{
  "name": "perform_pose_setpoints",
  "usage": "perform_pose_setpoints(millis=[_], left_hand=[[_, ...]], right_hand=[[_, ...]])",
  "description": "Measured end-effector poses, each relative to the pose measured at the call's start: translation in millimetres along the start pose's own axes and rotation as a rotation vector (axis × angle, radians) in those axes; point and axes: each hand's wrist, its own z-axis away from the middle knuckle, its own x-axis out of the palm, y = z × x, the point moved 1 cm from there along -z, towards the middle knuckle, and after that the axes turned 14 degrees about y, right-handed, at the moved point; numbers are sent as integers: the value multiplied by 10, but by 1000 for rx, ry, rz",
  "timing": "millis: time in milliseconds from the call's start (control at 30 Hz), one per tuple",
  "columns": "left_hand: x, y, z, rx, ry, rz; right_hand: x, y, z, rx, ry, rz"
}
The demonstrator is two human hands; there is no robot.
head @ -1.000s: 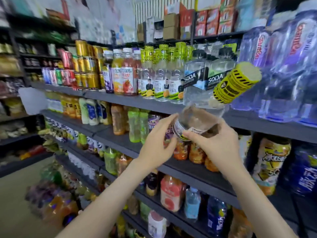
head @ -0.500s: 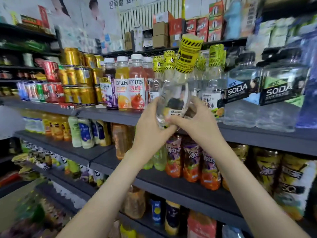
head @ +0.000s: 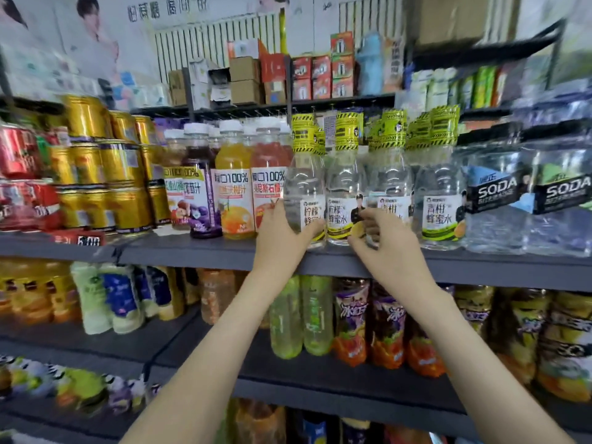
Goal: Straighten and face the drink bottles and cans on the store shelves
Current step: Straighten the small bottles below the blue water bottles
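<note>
A clear lemon honey water bottle point(head: 301, 187) with a yellow-and-black cap wrap stands upright on the top drink shelf point(head: 192, 254), label facing out. My left hand point(head: 282, 232) grips its lower left side. My right hand point(head: 384, 245) is just to the right. Its loosely curled fingertips touch the lower label of the neighbouring honey water bottle point(head: 344, 193) and hold nothing. Two more bottles of this kind point(head: 440, 200) continue the row to the right.
Juice bottles point(head: 232, 193) and stacked gold cans point(head: 105, 174) fill the shelf to the left, and clear SODA bottles point(head: 493, 200) fill it to the right. The shelf below holds green bottles point(head: 301, 315) and iced tea bottles point(head: 350, 322). Boxes point(head: 245, 80) sit on top.
The bottle that both hands held tilted in front of the shelf now stands in the row. My right hand has come off it, and the view has shifted left and up.
</note>
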Motion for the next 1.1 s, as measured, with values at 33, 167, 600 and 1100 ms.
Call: perform_pose_setpoints(millis=[33, 167, 600, 1100], left_hand=[[6, -4, 29, 11, 14, -15], [11, -60, 24, 39, 70, -47], [-22, -15, 11, 37, 84, 44], [495, 108, 2042, 483, -69, 235]], right_hand=[[10, -10, 15, -2, 0, 18], [57, -28, 73, -15, -4, 78], [69, -58, 211, -36, 5, 117], [-663, 614, 1480, -57, 22, 79]])
